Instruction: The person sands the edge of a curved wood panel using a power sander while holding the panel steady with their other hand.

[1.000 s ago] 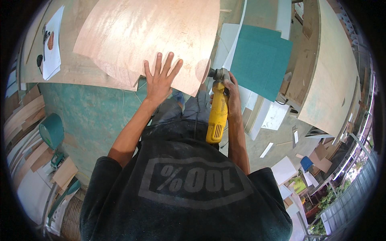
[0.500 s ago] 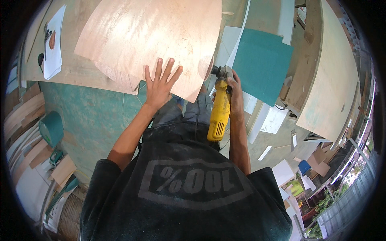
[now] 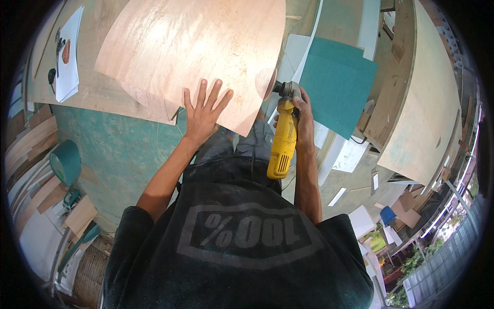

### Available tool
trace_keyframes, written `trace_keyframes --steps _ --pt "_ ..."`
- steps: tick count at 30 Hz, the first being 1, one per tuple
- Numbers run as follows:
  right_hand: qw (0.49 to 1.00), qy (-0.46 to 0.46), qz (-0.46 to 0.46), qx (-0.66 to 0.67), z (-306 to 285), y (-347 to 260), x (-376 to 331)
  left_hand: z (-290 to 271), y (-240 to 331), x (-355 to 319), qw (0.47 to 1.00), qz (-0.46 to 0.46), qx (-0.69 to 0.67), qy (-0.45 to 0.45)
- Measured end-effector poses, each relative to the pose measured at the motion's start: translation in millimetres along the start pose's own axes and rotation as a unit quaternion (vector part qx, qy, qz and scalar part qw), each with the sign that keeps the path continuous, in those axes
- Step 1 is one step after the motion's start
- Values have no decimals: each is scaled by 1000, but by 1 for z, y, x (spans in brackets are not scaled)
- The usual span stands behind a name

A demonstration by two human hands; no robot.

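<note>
Plywood, a curved-edged sheet of pale pinkish veneer, lies flat across the workbench ahead of the person, its near corner reaching down between the two hands. Nearest the body, the yellow angle grinder points away from the chest, its vented tail toward the dark shirt and its grey head up at the sheet's right edge. The right hand is wrapped closed around the grinder's body, forearm running straight up from the lower edge, knuckles outward. The sanding disc at the tool's head is a pale blur against the plywood's right edge. The left hand lies palm down on the near edge of the sheet, fingers spread wide and pointing away, holding nothing, the arm stretched out at a slant from the left shoulder. Compared with half a second ago, both hands sit in nearly the same places; the disc meets the edge at much the same spot, with the left hand's splay unchanged. So the sheet lies under the left palm and just left of the right hand's tool. Farther right, a teal panel rests beyond the grinder, and at the far left a white paper sheet lies on the bench.
</note>
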State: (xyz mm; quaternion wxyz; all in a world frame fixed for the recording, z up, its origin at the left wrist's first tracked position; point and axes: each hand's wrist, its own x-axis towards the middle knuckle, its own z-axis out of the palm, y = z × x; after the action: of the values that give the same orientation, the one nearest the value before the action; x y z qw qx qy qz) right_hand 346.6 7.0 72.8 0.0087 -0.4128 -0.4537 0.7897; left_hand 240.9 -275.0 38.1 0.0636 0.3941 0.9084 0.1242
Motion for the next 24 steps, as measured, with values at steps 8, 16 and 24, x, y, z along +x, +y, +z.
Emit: trace_keyframes --steps 8,16,24 --pt "1000 5 -3 -10 3 -11 9 -2 -1 1 1000 5 -11 -8" --pt "1000 -9 -20 -12 -4 -9 26 -1 -4 0 1000 8 1 -5" --pt "999 -28 -27 6 -5 -21 34 -9 -5 0 999 -1 25 -21"
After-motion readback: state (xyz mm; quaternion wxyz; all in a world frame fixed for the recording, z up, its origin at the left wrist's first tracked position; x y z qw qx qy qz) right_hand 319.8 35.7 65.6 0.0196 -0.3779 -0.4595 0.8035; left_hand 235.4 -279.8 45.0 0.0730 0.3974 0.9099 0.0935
